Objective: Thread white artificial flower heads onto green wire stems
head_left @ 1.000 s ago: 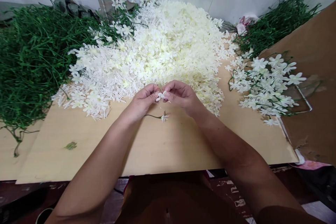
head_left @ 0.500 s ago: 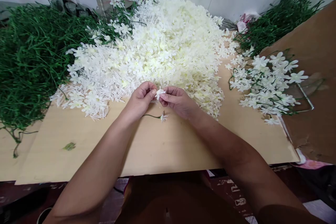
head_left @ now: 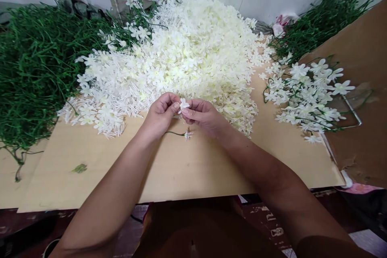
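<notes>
Your left hand (head_left: pixel 160 115) and right hand (head_left: pixel 204 117) meet low over the worktop (head_left: pixel 181 169), fingertips together on one small white flower (head_left: pixel 183 105), a pinch suited to so tiny a piece. A green stem (head_left: pixel 177 133) trails under your left hand; the heap of flowers (head_left: pixel 187 52) lies just beyond

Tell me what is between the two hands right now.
One small white flower head, pinched between the fingertips of the left hand and the right hand. The head view shows it.
</notes>
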